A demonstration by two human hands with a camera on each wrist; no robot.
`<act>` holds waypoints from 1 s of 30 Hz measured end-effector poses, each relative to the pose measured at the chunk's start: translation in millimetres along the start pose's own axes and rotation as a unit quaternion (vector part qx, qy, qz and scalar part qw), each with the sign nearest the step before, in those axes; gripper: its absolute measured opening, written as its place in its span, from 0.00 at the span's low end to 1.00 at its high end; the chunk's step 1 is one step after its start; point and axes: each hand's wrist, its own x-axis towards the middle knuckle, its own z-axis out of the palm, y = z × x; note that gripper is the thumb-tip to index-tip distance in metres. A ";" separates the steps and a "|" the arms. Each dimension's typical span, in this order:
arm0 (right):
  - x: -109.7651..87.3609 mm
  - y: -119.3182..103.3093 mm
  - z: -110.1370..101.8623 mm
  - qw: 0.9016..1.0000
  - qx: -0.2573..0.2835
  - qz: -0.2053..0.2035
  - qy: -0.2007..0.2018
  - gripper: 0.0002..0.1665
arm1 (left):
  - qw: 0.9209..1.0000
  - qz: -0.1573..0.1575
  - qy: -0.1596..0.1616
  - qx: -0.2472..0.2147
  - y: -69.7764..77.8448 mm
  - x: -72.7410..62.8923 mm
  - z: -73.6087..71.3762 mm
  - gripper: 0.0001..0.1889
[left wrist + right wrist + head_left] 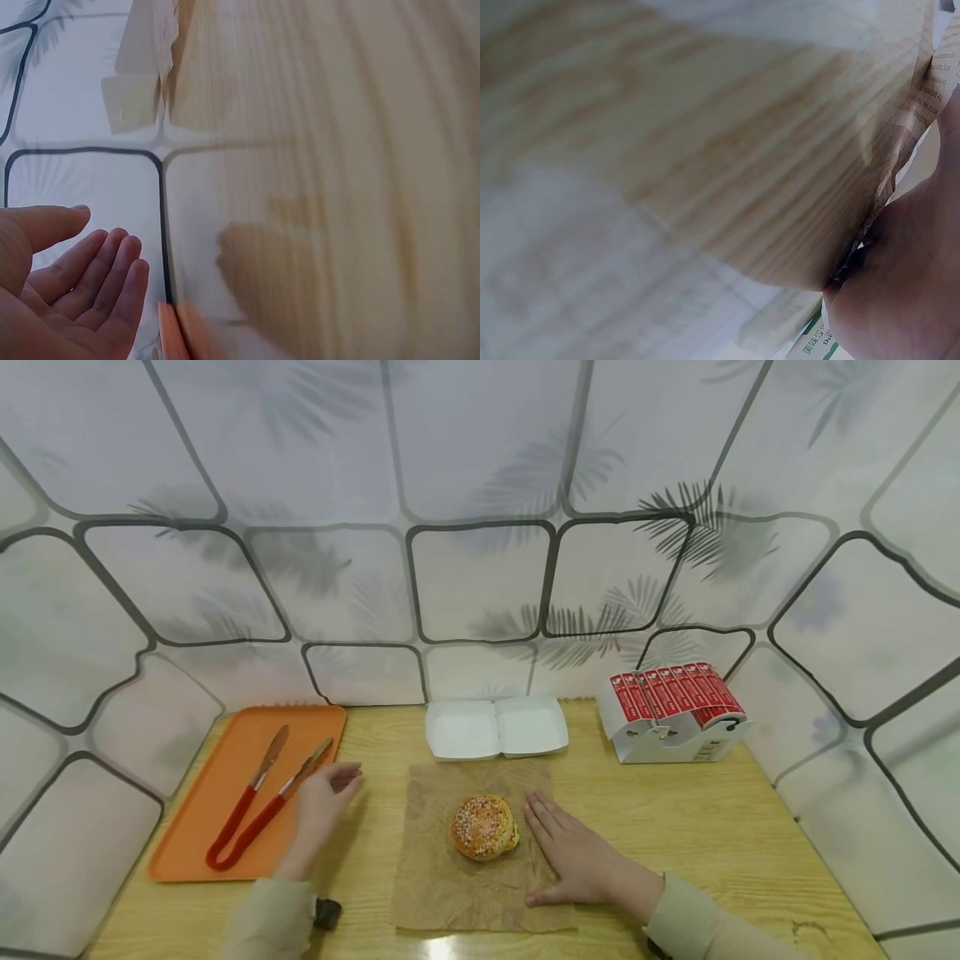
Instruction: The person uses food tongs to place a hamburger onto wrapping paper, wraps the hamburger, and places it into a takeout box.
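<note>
A hamburger with a sesame-topped bun (483,828) sits on a flat sheet of brown wrapping paper (442,897). On the paper's right side rests my right hand (573,853), fingers straight and spread, fingertips short of the bun. My left hand (322,806) hovers by the right edge of an orange tray (195,810), holding nothing. Its fingers are loosely bent and the thumb stands apart, as the left wrist view shows of the hand (82,292). Red-handled metal tongs (258,823) lie on the tray, partly behind the left hand.
Behind the paper stands a white takeaway box (461,731) with its lid folded back. A white holder (633,745) full of red packets (667,693) is at the back right. Patterned walls (480,585) enclose the wooden table (712,827) at the back and sides.
</note>
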 end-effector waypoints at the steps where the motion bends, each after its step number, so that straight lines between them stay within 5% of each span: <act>1: 0.1 0.2 0.2 1.000 0.001 0.000 -0.001 0.76 | 1.000 0.002 -0.004 0.002 0.8 1.2 3.1 0.14; 23: 0.0 0.1 -1.4 1.000 -0.003 0.002 -0.003 0.76 | 0.999 0.022 -0.044 -0.013 16.2 19.5 52.3 0.11; 30: 0.8 2.7 3.8 1.000 -0.003 0.003 0.000 0.77 | 0.998 0.006 -0.060 -0.027 23.9 22.5 60.2 0.13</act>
